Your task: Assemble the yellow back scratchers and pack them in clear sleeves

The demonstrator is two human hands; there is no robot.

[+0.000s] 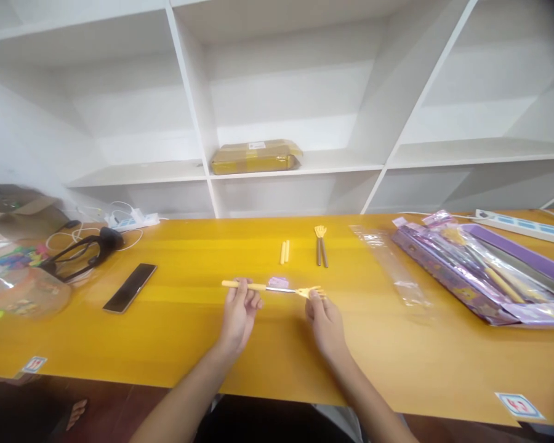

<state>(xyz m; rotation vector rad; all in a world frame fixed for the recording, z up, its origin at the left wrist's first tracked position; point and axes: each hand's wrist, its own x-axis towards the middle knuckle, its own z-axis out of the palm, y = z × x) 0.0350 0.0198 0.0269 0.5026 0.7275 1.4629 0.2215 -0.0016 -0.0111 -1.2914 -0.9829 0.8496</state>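
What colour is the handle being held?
The handle is yellow, best seen in the head view.

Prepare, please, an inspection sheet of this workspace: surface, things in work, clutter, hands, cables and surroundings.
Surface: yellow table, paper labels along the front edge.
Job's things: held back scratcher; two yellow sticks and two metal rods with hand-shaped tips beyond.
Clutter: phone, black headset-like item and jar at left; small pink item midway; clear plastic sleeve and purple box of wrapped things at right.
Hands: left hand grips the yellow handle; right hand holds the hand-shaped end.
Cables: white cables by the left power strip; another beside the right power strip.
Surroundings: white shelving with a taped package; bare foot at lower left.
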